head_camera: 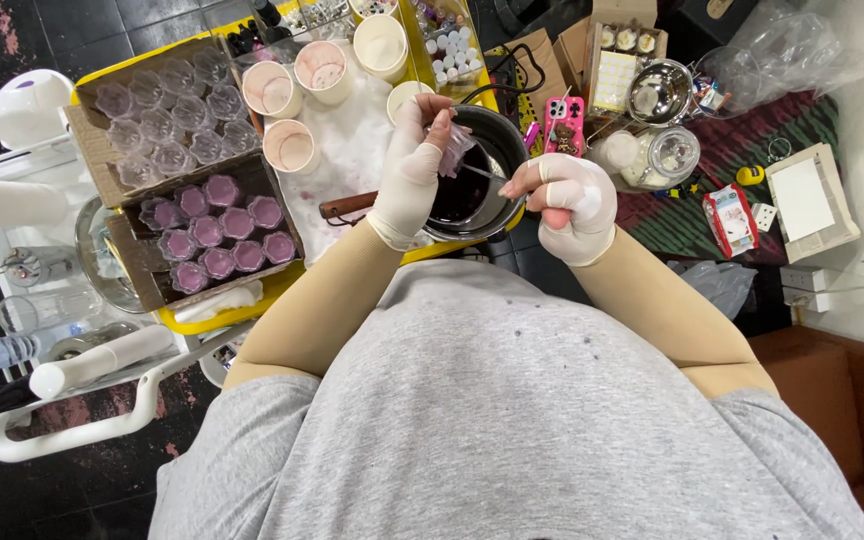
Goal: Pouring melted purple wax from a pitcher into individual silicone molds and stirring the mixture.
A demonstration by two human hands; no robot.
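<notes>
My left hand [414, 165], in a pale glove, holds a small clear cup [452, 148] tilted over a dark metal pot [497, 140] with a wooden handle [346, 206]. The pot holds dark liquid. My right hand [572, 195], also gloved, grips a thin metal utensil [482, 172] whose tip reaches toward the cup above the pot. Both hands sit close together over the pot, just in front of my grey shirt.
A yellow tray [214, 316] carries a cardboard box of purple-filled cups [220, 235], a box of empty clear cups [164, 118] and several white paper cups [292, 145]. A pink phone [563, 124], steel bowl [658, 92] and glass jar [670, 155] lie at right. A water bottle [12, 350] lies at left.
</notes>
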